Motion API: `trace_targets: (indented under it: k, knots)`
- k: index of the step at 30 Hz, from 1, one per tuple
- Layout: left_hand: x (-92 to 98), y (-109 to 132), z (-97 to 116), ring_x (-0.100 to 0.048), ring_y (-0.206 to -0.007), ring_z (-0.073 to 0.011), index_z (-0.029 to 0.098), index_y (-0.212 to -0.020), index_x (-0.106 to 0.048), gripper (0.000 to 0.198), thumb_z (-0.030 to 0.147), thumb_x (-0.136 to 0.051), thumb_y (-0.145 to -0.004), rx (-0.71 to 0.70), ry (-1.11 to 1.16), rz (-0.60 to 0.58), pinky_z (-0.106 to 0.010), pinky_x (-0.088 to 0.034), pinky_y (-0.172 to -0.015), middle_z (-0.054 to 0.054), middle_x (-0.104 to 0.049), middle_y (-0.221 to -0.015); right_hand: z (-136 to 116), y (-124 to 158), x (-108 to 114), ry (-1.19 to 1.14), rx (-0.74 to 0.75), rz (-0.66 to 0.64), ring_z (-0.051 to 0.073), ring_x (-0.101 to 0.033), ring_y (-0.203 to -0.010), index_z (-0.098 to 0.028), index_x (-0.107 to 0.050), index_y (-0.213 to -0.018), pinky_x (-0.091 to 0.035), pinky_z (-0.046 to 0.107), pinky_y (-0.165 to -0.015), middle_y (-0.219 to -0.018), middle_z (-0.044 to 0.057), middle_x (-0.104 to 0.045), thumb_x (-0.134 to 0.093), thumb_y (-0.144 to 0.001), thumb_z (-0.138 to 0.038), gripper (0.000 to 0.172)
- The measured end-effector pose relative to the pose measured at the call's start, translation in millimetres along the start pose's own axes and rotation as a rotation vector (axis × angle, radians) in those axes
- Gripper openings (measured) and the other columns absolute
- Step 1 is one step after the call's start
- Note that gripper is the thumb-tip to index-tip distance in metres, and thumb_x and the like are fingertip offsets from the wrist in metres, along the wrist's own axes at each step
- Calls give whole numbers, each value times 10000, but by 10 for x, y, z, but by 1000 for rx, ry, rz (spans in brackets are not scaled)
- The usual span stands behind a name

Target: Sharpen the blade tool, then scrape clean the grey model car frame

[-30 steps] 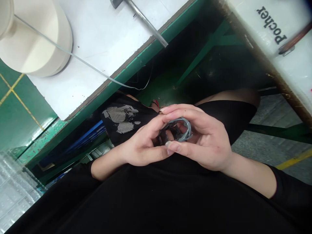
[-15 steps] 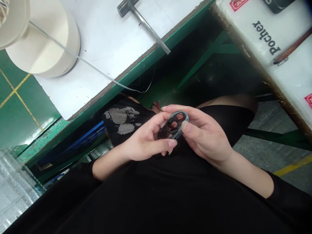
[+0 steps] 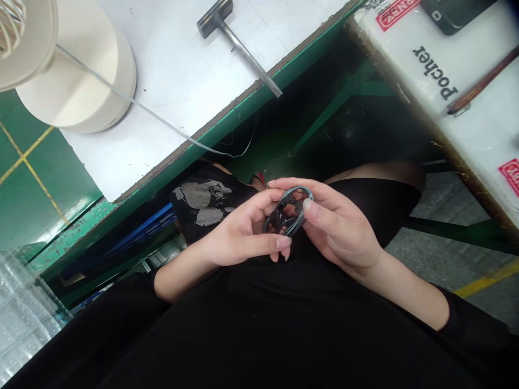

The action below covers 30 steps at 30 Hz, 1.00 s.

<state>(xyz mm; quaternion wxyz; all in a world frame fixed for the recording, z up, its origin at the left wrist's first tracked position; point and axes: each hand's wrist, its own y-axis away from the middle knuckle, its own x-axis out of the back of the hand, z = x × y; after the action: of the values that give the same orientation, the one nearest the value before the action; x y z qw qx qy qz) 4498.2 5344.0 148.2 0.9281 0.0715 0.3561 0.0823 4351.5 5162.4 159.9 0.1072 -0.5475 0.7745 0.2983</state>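
A dark grey moulded plastic frame [image 3: 281,219], an open oval with inner bars, sits in the fingertips of both hands above my lap. My left hand [image 3: 239,232] holds its lower left side between thumb and fingers. My right hand [image 3: 340,227] grips its upper right side, with the thumb pressed on the rim. Part of the frame is hidden behind my fingers. Its exact shape is hard to make out.
A white-topped bench [image 3: 182,70] with a green edge runs along the top, bearing a cream cylinder [image 3: 77,81], a thin wire and a metal-shafted hammer [image 3: 239,48]. A white board printed "pocher" [image 3: 436,73] lies top right. Clear plastic wrap [image 3: 24,319] shows lower left.
The frame has turned in my fingers from a flatter grey ring to a tilted, darker view. My right thumb has shifted onto its rim, and the view has shifted slightly.
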Motion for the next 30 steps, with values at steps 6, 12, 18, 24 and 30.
trace_targets:
  k: [6, 12, 18, 24, 30]
  knots:
    - [57, 33, -23, -946, -1015, -272, 309, -1697, -684, 709, 154, -940, -1055, -38, 46, -8, -370, -788, -885, -108, -857, -1323, 23, -19, 25, 21, 75, 77, 280, -853, -1236, -355, -902, -1398, -758, 487, -1107, -1500, 55, -871, -981, -1061, -522, 385]
    - [-19, 100, 25, -957, -1107, -291, 344, -1672, -707, 593, 191, -880, -1126, -56, -37, 128, -403, -797, -957, -146, -800, -1594, 74, -7, 42, 124, 111, 197, 257, -846, -1137, -330, -883, -1288, -738, 428, -1012, -1283, 39, -898, -957, -1089, -571, 321]
    - [-58, 181, 6, -935, -1186, -270, 324, -1702, -675, 624, 173, -883, -1134, -106, -182, 224, -411, -773, -1068, -161, -766, -1680, 57, -8, 86, 201, 39, 195, 187, -654, -806, -272, -887, -997, -556, 347, -761, -890, 7, -775, -950, -1080, -649, 391]
    - [-49, 226, -1, -925, -1168, -248, 331, -1720, -671, 624, 158, -854, -1149, -118, -255, 214, -414, -758, -1103, -144, -794, -1624, 41, -36, 98, 146, -9, 139, 188, -596, -765, -258, -847, -900, -520, 355, -739, -807, 0, -704, -1006, -990, -709, 488]
    - [-83, 212, 19, -922, -1140, -259, 336, -1705, -694, 617, 188, -876, -1134, -111, -254, 215, -455, -774, -1106, -136, -788, -1580, 26, -45, 100, 92, -66, 105, 189, -595, -764, -239, -840, -879, -523, 350, -719, -829, 24, -720, -986, -989, -741, 535]
